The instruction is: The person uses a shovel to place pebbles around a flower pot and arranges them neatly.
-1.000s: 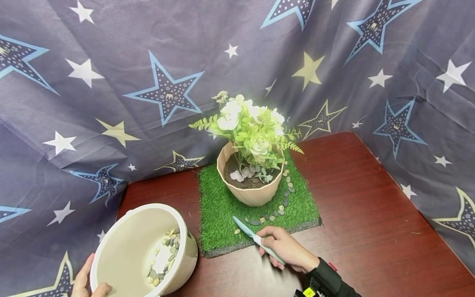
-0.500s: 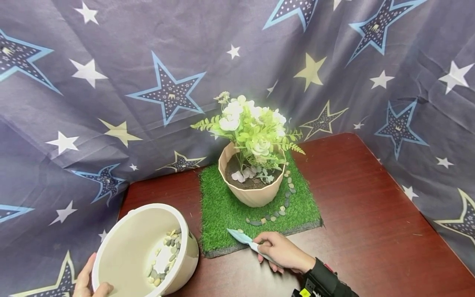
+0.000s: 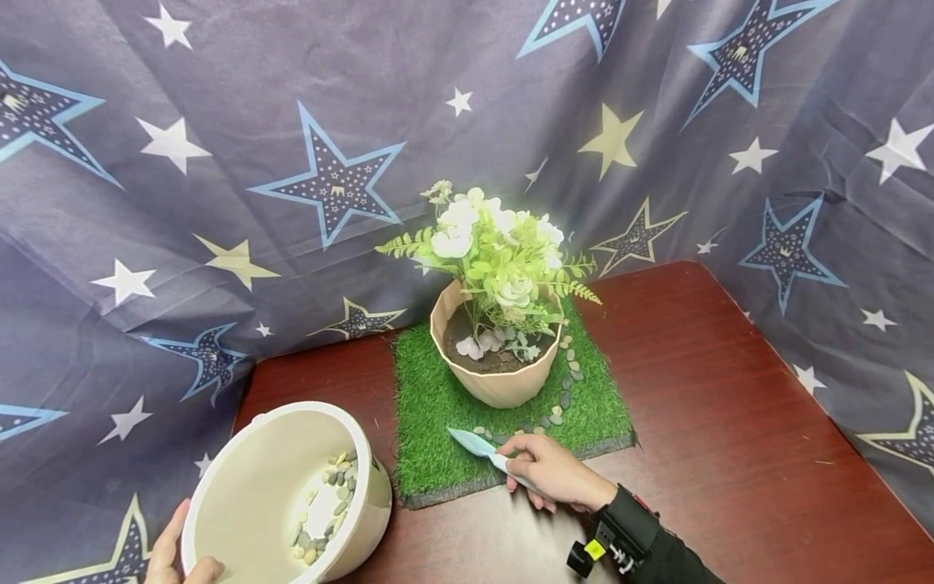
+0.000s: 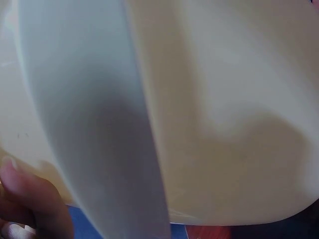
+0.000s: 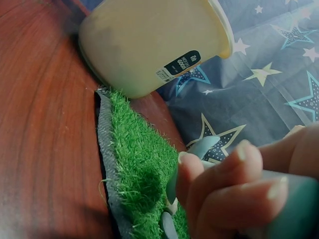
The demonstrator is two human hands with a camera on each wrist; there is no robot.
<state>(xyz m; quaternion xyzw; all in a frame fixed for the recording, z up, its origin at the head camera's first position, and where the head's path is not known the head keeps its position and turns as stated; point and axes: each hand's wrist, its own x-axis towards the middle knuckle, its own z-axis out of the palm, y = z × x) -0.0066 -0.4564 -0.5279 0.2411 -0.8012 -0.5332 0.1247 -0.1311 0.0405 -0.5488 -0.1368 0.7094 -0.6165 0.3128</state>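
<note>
Two hands work near the table's edge: left hand [image 3: 171, 560] grips a cream plastic bowl of pebbles [image 3: 284, 487], tilted; pebbles could spill. Right hand [image 3: 554, 474] curls round a pale teal scoop [image 3: 474, 446] over green artificial turf [image 3: 438, 405]. The bowl's black label [image 5: 182, 62] is unreadable. Farther: beige flowerpot [image 3: 499, 381].

Bare table [image 3: 730, 422] lies open to the right of the grass mat [image 3: 438, 438]. Leftward, the tilted bowl [image 3: 255, 478] blocks passage; the flowerpot [image 3: 499, 381] (foliage overhanging) fills the mat's centre.
</note>
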